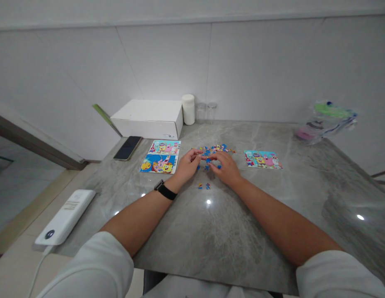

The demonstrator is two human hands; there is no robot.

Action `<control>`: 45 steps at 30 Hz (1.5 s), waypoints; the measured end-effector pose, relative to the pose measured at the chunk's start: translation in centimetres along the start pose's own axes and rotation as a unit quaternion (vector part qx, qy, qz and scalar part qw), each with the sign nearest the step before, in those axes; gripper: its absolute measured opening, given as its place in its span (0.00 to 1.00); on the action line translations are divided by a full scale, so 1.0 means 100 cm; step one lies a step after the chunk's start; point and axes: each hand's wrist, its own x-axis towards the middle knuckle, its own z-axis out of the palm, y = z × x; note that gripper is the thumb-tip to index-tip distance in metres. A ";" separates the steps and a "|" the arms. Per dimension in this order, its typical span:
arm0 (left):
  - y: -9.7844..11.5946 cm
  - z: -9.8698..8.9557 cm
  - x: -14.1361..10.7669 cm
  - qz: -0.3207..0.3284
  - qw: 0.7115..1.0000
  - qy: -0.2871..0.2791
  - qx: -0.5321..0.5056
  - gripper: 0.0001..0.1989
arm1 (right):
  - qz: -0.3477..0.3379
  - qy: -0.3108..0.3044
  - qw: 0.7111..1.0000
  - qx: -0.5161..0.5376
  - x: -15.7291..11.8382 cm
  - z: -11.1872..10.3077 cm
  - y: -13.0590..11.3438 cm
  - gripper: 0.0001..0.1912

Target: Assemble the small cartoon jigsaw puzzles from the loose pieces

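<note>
My left hand (188, 164) and my right hand (226, 166) meet over the middle of the table, their fingertips nearly touching. The left fingers are pressed together, and whatever is between them is hidden. Between the right thumb and forefinger a small blue jigsaw puzzle piece (208, 160) shows. Just beyond my hands lies a loose heap of colourful puzzle pieces (217, 148). More blue pieces lie below my fingers, partly covered. Closer to me, two single pieces, one yellow and blue (200, 186) and one red and blue (208, 186), lie side by side.
Left of my hands lie cartoon picture cards (160, 157) and a phone (128, 148); another card (263, 159) lies right. A white box (149, 118), white bottle (188, 109) and two glass jars (206, 113) stand behind. A power bank (66, 216) and plastic bag (326, 122) sit at opposite edges.
</note>
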 end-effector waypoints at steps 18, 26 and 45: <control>0.005 -0.009 0.000 0.102 0.976 -0.033 0.192 0.06 | -0.032 -0.015 0.999 0.014 -0.001 0.000 -0.004 0.13; 0.006 -0.021 0.006 0.135 0.959 -0.016 0.250 0.10 | -0.031 -0.040 0.999 -0.008 0.000 0.001 0.000 0.08; -0.006 -0.034 0.009 0.130 0.872 -0.069 0.467 0.13 | -0.034 -0.155 0.978 -0.133 0.003 0.014 -0.005 0.05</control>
